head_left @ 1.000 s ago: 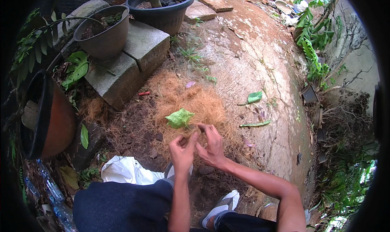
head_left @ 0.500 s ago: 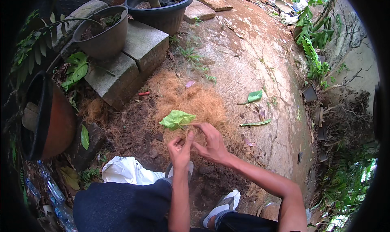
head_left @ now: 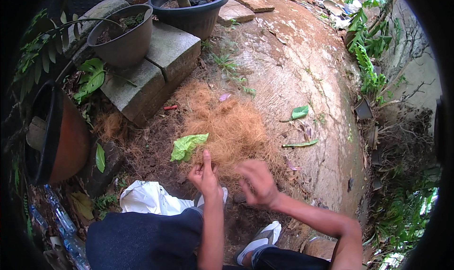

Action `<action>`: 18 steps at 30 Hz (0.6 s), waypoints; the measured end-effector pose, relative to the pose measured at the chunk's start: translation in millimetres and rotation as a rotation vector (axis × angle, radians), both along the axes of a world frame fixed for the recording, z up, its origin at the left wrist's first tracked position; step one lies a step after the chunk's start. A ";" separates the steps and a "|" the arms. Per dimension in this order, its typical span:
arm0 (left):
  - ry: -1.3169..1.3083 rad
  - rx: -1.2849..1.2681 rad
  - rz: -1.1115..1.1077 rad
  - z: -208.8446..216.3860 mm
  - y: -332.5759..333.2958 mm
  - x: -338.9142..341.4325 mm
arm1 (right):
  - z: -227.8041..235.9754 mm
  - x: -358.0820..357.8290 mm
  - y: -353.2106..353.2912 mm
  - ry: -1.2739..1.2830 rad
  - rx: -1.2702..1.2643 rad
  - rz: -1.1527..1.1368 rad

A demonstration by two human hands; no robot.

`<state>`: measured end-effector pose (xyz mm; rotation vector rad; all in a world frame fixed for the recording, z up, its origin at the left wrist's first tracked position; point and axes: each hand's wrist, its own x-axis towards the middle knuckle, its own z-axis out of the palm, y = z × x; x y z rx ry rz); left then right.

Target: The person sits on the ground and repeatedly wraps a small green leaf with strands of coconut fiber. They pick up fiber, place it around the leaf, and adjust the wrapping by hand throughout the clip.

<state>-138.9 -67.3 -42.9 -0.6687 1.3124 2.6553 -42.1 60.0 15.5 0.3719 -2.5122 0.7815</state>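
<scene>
My left hand point(head_left: 206, 179) is closed, thumb raised and pressed toward the fingers. Just beyond its fingertips a light green leaf point(head_left: 188, 147) tilts to the left. The leaf's stalk runs toward the pinch, though the fingers hide most of it. To the right, my right hand point(head_left: 259, 184) hovers apart from the left, somewhat blurred, with loosely curled fingers, a gap between thumb and fingers, and nothing visible in it. Beyond both hands a loose heap of orange-brown plant fibre point(head_left: 231, 126) spreads over the ground.
Dark soil and a white sack point(head_left: 151, 198) lie near my feet. Concrete blocks point(head_left: 172, 47) at the left carry a grey pot point(head_left: 123, 40); a black pot point(head_left: 191, 14) stands behind. A tipped pot point(head_left: 68, 133) is far left. Cut leaf pieces point(head_left: 300, 112) lie right of the fibre.
My right hand has drawn away from the left, toward the right and nearer to me. The leaf has swung left and slightly nearer, beside my left hand.
</scene>
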 end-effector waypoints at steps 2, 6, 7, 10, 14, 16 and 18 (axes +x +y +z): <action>-0.059 0.052 -0.014 1.7 2.3 2.9 | 4.9 4.4 -14.4 -0.092 0.012 0.131; -0.162 0.155 -0.093 2.4 0.6 7.2 | 2.6 -5.3 -27.8 -0.217 -0.054 0.222; -0.170 0.175 -0.078 6.1 2.9 7.8 | 0.4 -8.5 -27.4 -0.222 -0.067 0.227; -0.204 0.216 -0.050 24.2 11.6 10.9 | -7.2 -14.7 -25.3 -0.197 -0.081 0.195; -0.266 0.286 -0.014 31.6 16.0 13.5 | -12.1 -11.6 -28.9 -0.252 -0.116 0.170; -0.290 0.327 -0.037 27.9 17.1 15.2 | -11.7 -10.6 -28.9 -0.258 -0.131 0.153; -0.307 0.334 -0.112 23.6 15.5 18.5 | -14.2 -10.5 -29.2 -0.235 -0.139 0.138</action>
